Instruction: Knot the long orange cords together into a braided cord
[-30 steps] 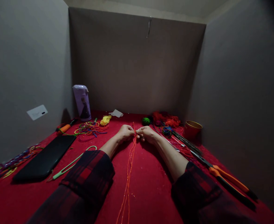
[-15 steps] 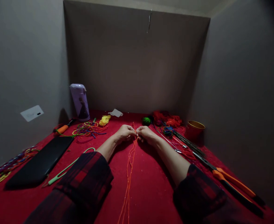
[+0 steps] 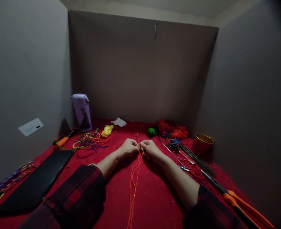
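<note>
Orange-red cord (image 3: 134,184) trails in several thin strands from between my hands down toward the front of the red cloth (image 3: 159,190). Its short upper end pokes up just beyond my fingertips. My left hand (image 3: 130,147) pinches the cord from the left side. Close against it, my right hand (image 3: 150,149) is closed on the same cord from the right. The spot where the strands meet is partly covered by my fingers, so any knot there cannot be made out.
On the left are a purple bottle (image 3: 82,113), yellow yarn (image 3: 107,130), tangled coloured cords (image 3: 89,141) and a black flat case (image 3: 35,184). To the right lie green yarn (image 3: 151,132), red yarn (image 3: 180,132), a red cup (image 3: 202,146) and orange-handled shears (image 3: 236,200). Grey walls enclose three sides.
The camera view has tilted up slightly, so everything sits lower. Both hands stay together on the cord with small finger shifts. My left sleeve now covers most of the green looped tool.
</note>
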`<state>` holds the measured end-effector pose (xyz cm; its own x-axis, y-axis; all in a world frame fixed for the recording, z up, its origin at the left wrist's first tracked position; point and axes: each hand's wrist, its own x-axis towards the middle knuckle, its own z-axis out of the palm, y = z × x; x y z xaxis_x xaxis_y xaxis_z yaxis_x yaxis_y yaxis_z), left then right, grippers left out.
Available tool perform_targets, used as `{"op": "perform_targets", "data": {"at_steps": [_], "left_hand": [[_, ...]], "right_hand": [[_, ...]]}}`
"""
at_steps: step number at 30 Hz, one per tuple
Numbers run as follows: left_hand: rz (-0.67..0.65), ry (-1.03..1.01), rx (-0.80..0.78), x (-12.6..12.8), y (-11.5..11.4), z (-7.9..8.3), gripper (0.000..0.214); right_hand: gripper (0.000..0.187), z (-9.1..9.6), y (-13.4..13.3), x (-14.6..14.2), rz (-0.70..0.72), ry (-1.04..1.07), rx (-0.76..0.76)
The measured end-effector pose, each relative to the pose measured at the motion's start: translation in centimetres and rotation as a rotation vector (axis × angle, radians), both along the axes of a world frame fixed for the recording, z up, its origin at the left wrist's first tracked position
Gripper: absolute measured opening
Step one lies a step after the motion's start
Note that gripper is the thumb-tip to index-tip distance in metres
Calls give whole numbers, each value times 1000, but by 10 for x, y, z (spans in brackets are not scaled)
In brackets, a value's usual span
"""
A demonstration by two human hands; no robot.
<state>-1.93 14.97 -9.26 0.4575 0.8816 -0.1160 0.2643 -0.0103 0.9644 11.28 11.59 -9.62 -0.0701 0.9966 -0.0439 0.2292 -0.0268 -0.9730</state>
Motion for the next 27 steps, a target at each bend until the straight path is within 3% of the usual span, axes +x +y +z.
{"op": "perform_targets", "data": {"at_steps": [10,27], "left_hand": [[233,122,322,6,-4,-17,4],[275,151,254,10,-6,-19,6]], "right_hand": [[23,0,2,0,-1,-14,-57],[21,-10,12,-2,-35,113,-109]]}}
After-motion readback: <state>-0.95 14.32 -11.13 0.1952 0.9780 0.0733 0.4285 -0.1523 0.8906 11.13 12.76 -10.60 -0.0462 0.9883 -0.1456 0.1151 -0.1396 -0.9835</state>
